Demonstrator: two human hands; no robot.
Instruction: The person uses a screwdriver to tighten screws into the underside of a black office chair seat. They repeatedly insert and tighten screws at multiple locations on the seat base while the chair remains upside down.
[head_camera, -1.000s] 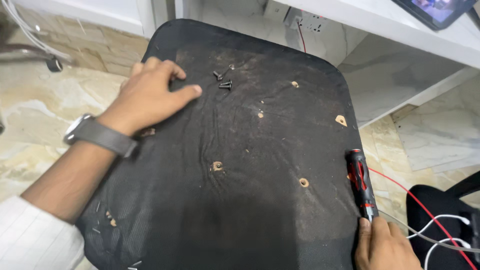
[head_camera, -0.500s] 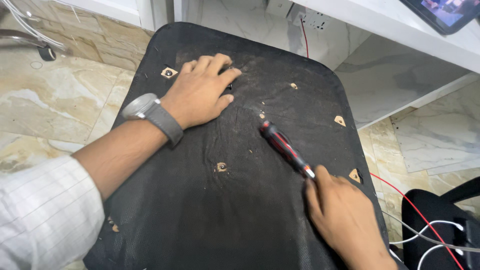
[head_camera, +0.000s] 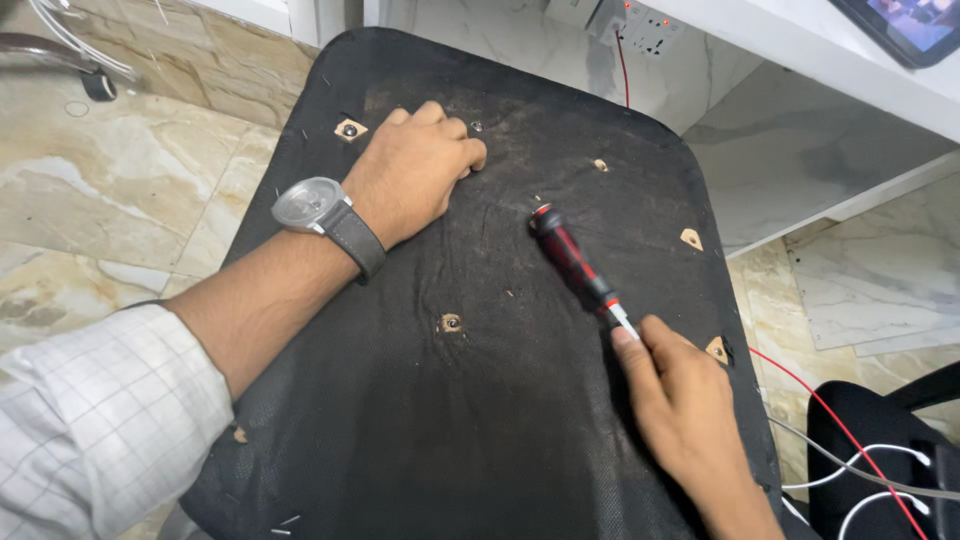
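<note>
Two hands on upturned black seat base (head_camera: 480, 440). My left hand (head_camera: 420, 170), at 11 o'clock, is clenched; contents unseen. My right hand (head_camera: 690, 410), at 4 o'clock, pinches the red-black screwdriver (head_camera: 575, 265) by its metal shaft, handle lying on fabric. Risk: thin-shaft grip may slip, and the tool could roll.
</note>
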